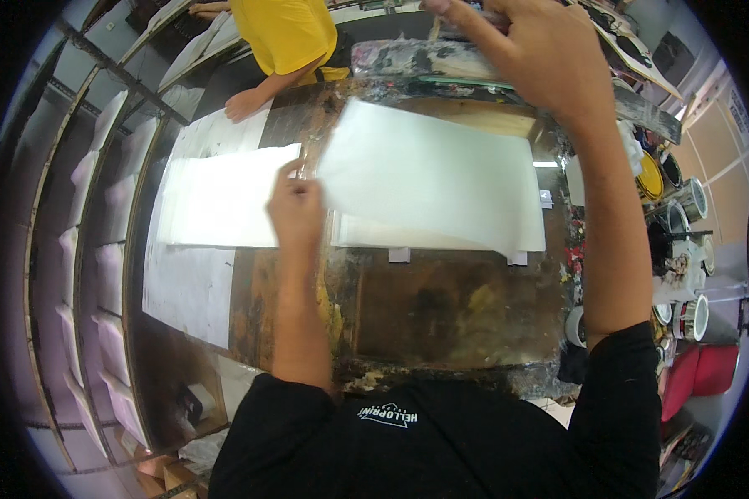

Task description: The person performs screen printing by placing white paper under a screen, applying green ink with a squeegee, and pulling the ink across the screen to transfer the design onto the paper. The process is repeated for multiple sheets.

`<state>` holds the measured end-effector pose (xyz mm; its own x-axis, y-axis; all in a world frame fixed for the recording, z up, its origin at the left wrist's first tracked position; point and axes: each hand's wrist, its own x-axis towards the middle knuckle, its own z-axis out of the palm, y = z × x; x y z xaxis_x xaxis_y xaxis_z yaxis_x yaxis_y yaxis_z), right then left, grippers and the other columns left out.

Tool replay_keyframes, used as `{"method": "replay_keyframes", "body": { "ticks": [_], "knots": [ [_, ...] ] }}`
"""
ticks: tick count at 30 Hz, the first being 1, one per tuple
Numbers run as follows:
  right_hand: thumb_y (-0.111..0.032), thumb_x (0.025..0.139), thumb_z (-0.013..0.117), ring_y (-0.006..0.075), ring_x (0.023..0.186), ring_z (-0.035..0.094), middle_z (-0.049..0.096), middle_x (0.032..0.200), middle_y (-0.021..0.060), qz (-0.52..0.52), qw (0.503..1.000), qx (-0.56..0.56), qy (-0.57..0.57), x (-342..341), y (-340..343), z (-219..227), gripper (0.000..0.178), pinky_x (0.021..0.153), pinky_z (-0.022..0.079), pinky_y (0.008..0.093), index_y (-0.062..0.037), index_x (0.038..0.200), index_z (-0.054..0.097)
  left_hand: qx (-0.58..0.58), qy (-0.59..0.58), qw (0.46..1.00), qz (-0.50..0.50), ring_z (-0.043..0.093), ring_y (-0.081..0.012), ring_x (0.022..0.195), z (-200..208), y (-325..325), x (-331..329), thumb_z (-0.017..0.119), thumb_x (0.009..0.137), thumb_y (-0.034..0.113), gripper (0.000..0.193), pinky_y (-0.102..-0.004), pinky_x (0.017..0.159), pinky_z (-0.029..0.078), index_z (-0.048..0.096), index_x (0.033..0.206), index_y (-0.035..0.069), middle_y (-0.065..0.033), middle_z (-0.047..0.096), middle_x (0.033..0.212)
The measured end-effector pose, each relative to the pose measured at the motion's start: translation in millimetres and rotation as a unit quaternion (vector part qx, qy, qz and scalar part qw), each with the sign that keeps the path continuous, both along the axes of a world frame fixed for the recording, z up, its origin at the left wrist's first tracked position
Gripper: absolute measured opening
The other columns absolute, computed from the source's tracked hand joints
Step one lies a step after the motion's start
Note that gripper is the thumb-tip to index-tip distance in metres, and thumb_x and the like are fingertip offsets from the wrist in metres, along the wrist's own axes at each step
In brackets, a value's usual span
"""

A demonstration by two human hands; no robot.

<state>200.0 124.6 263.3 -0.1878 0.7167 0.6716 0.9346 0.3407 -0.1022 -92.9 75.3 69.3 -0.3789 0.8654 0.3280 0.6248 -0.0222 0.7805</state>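
Observation:
My left hand [295,202] is closed, fingers pinched at the left edge of a white sheet [429,179]. The sheet's left side is lifted and slightly blurred; its right part lies over more white sheets [374,234] on the stained work table. Just left of that hand lies a stack of white sheets [225,200]. My right hand [541,50] is raised at the top, above a paint-smeared frame [441,60]. Its thumb points left and its fingers curl round something grey, partly cut off by the picture's edge, which I cannot make out.
Across the table [458,308], a person in a yellow shirt [283,33] rests a hand [245,104] near the left stack. A rack [79,241] with pale sheets stands left. Paint tubs [691,200] crowd the right side, near a red chair [707,370].

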Motion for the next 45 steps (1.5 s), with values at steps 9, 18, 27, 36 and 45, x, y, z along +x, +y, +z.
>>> {"method": "replay_keyframes", "body": {
  "ticks": [9,18,27,36,45],
  "knots": [
    [-0.069,0.097,0.050,0.0392,0.076,0.072,0.071,0.074,0.0230,0.006,1.000,-0.028,0.013,1,-4,-1,0.077,0.075,0.054,0.0494,0.0014,0.076,0.074,0.197,0.052,0.925,-0.319,0.070,-0.0183,0.086,114,-97,48,0.084,0.089,0.020,0.034,-0.0325,0.080,0.055,0.073,0.115,0.000,-0.0078,0.074,0.093],
    [-0.069,0.097,0.050,0.0394,0.080,0.072,0.073,0.077,0.0219,0.013,1.000,-0.009,-0.023,-4,-19,-9,0.077,0.082,0.052,0.0518,0.0015,0.077,0.074,0.441,-0.106,0.642,-0.618,0.049,-0.0161,0.059,163,-199,166,0.079,0.086,0.015,0.019,-0.0296,0.055,0.041,0.067,0.074,0.007,0.0002,0.046,0.067],
    [-0.070,0.098,0.049,0.0361,0.074,0.069,0.070,0.072,0.0173,0.030,0.999,0.007,-0.037,1,-10,-18,0.076,0.081,0.049,0.0481,-0.0013,0.076,0.073,0.422,-0.115,0.685,-0.582,0.062,-0.0180,0.066,157,-194,139,0.080,0.084,0.017,0.011,-0.0293,0.059,0.048,0.077,0.084,0.006,-0.0048,0.067,0.077],
    [-0.067,0.098,0.048,0.0389,0.085,0.073,0.074,0.081,0.0239,0.031,0.998,-0.049,-0.034,2,-8,0,0.077,0.088,0.049,0.0537,0.0026,0.080,0.077,-0.014,0.058,0.874,-0.483,0.069,-0.0373,0.111,22,-87,157,0.066,0.101,0.031,0.034,-0.0455,0.095,0.053,0.074,0.121,0.005,-0.0195,0.072,0.121],
    [-0.070,0.099,0.043,0.0392,0.078,0.073,0.074,0.080,0.0250,0.052,0.997,-0.055,-0.005,3,6,8,0.085,0.078,0.056,0.0510,0.0055,0.079,0.076,-0.030,0.326,0.905,-0.271,0.021,-0.0440,0.158,-130,-41,228,0.039,0.110,0.043,0.062,-0.0741,0.121,0.004,0.041,0.159,0.006,-0.0215,0.030,0.169]
  ]
}}
